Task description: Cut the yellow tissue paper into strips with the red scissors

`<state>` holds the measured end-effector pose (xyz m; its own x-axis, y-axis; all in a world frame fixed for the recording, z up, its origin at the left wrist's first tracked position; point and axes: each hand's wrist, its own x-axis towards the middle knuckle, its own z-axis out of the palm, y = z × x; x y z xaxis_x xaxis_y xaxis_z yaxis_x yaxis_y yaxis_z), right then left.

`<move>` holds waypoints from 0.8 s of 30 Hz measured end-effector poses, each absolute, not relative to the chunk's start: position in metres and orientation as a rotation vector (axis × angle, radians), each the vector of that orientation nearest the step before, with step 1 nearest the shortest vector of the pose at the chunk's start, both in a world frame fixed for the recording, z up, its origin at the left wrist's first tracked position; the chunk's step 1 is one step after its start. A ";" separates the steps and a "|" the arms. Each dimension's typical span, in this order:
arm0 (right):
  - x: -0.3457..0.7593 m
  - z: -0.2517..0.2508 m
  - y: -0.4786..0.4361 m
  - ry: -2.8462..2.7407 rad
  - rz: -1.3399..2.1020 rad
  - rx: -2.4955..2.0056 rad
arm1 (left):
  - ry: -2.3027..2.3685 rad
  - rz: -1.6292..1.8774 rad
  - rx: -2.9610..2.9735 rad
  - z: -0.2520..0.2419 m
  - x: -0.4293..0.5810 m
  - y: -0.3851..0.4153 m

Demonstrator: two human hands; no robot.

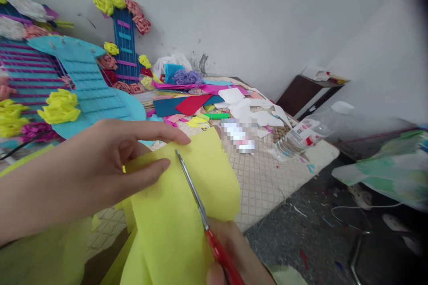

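Observation:
Between the thumb and fingers of my left hand is the upper edge of a yellow sheet that looks like crepe paper or thin felt. My right hand grips red-handled scissors from below. Their blades point up and to the left across the sheet, with the tip close to my left fingertips. The yellow sheet hangs down in folds toward my lap, and one part curls over to the right of the blades. Most of the right fingers are hidden behind the handles and sheet.
A table with a quilted cover holds paper scraps, a blurred phone, and a tilted-looking plastic bottle. Decorated blue cardboard shapes with yellow flowers stand at left. A dark cabinet is by the wall.

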<state>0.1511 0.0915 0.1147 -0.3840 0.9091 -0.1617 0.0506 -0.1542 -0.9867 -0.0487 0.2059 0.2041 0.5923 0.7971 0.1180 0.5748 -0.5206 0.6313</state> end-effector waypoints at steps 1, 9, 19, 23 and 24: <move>0.151 0.114 0.091 -1.433 1.617 -1.129 | 1.100 0.524 2.265 0.205 -0.048 0.206; 0.155 0.117 0.090 -1.441 1.581 -1.166 | 1.062 0.517 2.190 0.209 -0.043 0.204; 0.154 0.125 0.094 -1.453 1.589 -1.088 | 1.063 0.474 2.114 0.207 -0.046 0.202; 0.154 0.120 0.091 -1.476 1.536 -1.094 | 1.070 0.454 2.110 0.208 -0.046 0.203; 0.153 0.118 0.090 -1.463 1.540 -1.105 | 1.065 0.448 2.113 0.208 -0.045 0.203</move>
